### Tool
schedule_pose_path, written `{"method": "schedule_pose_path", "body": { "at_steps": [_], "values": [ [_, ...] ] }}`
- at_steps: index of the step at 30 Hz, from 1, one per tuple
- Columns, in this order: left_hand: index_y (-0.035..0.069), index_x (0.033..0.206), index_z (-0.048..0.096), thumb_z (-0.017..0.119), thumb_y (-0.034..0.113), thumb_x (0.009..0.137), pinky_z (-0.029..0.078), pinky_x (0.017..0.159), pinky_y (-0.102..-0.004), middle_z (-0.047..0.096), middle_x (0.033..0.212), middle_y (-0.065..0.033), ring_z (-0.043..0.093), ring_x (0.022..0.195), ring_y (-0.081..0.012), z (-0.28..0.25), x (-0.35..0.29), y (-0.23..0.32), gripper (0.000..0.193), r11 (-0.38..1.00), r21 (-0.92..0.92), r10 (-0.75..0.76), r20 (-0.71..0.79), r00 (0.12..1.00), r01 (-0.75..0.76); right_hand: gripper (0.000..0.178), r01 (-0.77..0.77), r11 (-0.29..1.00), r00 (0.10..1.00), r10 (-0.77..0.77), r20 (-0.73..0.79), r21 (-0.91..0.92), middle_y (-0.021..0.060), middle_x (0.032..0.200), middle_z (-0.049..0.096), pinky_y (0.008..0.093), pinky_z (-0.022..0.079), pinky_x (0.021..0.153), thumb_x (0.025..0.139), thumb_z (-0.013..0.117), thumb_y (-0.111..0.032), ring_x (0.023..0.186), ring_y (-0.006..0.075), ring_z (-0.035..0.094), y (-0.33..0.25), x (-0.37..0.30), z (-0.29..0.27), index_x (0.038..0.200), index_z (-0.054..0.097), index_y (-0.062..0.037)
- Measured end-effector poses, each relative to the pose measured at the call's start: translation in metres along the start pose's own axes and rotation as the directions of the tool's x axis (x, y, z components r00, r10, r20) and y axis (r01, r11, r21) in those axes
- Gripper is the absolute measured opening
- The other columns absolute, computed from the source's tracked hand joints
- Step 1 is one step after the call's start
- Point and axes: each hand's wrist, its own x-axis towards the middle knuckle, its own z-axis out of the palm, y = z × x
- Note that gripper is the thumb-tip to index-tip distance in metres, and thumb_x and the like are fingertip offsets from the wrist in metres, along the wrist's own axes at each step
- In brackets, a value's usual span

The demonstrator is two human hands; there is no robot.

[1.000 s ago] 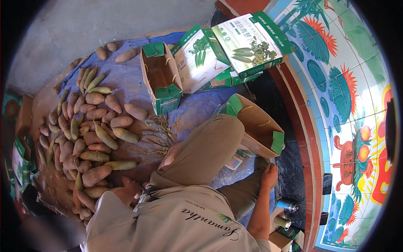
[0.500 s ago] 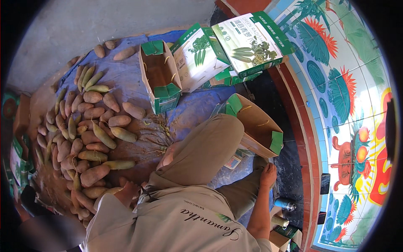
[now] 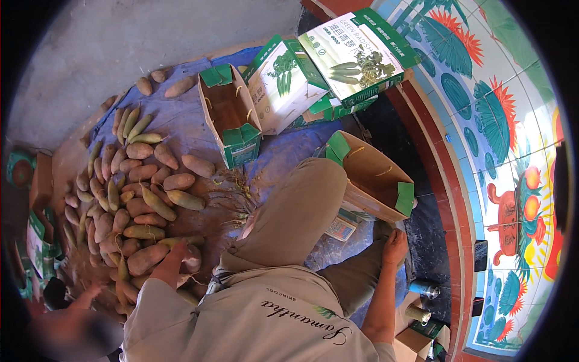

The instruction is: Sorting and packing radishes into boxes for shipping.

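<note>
My left hand reaches into the near right side of a heap of radishes, its fingers curled round a reddish-brown, soil-coated radish. A larger brown radish lies just left of the hand, and a green one lies beyond it. My right hand rests by my lower leg on the right, fingers curled in; I see nothing in it. In front of that leg stands an open carton with green flaps and yellow cord handles. A small flat device with a display sits beside it.
Another open carton and closed green-and-white boxes stand ahead on a blue sheet. Another person's hand is at the heap's lower left. A painted tile wall curves along the right; a cylindrical container stands near it.
My left hand has moved forward, away from my body, onto the radish. Another person's arm has come into view at lower left. My right hand stays by my leg; the view has shifted slightly.
</note>
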Motion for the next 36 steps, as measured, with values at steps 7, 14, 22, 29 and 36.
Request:
{"method": "schedule_pose_path", "body": {
  "at_steps": [7, 14, 22, 29, 36],
  "values": [
    [0.006, 0.115, 0.049, 0.078, 0.038, 0.054, 0.044, 0.086, -0.0369, 0.059, 0.107, -0.0176, 0.055, 0.103, -0.0295, -0.03, -0.023, 0.027, 0.076, 0.929, -0.368, -0.044, -0.157, 0.987, -0.018, 0.011, 0.019, 0.998, 0.998, -0.016, -0.059, 0.052, 0.0156, 0.082, 0.056, 0.0422, 0.045, 0.063, 0.084, 0.051, -0.013, 0.074, 0.0354, 0.055, 0.003, 0.0, 0.001, 0.087, 0.056, -0.0037],
    [0.004, 0.109, 0.048, 0.077, 0.038, 0.057, 0.045, 0.082, -0.037, 0.06, 0.099, -0.0174, 0.057, 0.098, -0.0303, -0.06, -0.023, 0.065, 0.069, 0.865, -0.495, -0.077, -0.294, 0.953, -0.083, 0.012, -0.055, 0.995, 0.997, 0.059, -0.04, 0.081, 0.0161, 0.084, 0.057, 0.041, 0.044, 0.067, 0.086, 0.049, -0.013, 0.078, 0.0355, 0.055, 0.003, -0.001, -0.005, 0.091, 0.056, -0.0034],
    [-0.001, 0.123, 0.033, 0.075, 0.041, 0.059, 0.044, 0.086, -0.0381, 0.056, 0.108, -0.0228, 0.055, 0.104, -0.0327, -0.07, 0.0, 0.075, 0.087, 0.894, -0.447, -0.197, -0.313, 0.929, 0.039, 0.012, -0.063, 0.984, 0.992, 0.08, -0.097, 0.165, 0.0164, 0.087, 0.056, 0.0405, 0.045, 0.067, 0.086, 0.05, -0.012, 0.077, 0.0341, 0.056, 0.008, -0.002, -0.002, 0.093, 0.056, -0.0034],
    [0.001, 0.127, 0.034, 0.075, 0.042, 0.059, 0.043, 0.09, -0.0365, 0.053, 0.115, -0.0211, 0.053, 0.107, -0.0318, -0.053, 0.004, 0.081, 0.089, 0.956, -0.29, -0.124, -0.269, 0.955, 0.042, 0.029, 0.045, 0.992, 0.961, -0.011, -0.276, 0.116, 0.0159, 0.101, 0.055, 0.0414, 0.042, 0.081, 0.079, 0.057, -0.007, 0.095, 0.0345, 0.052, -0.042, 0.019, -0.016, 0.107, 0.053, -0.0027],
    [0.009, 0.117, 0.048, 0.073, 0.039, 0.061, 0.045, 0.086, -0.0372, 0.057, 0.111, -0.0162, 0.055, 0.104, -0.0304, -0.089, -0.009, 0.099, 0.069, 0.974, -0.223, -0.108, -0.345, 0.932, 0.03, 0.044, 0.243, 0.965, 0.968, -0.234, -0.088, 0.101, 0.0132, 0.103, 0.056, 0.0412, 0.036, 0.091, 0.07, 0.065, -0.011, 0.098, 0.0318, 0.051, -0.071, 0.049, -0.007, 0.111, 0.052, -0.0043]
  ]
}}
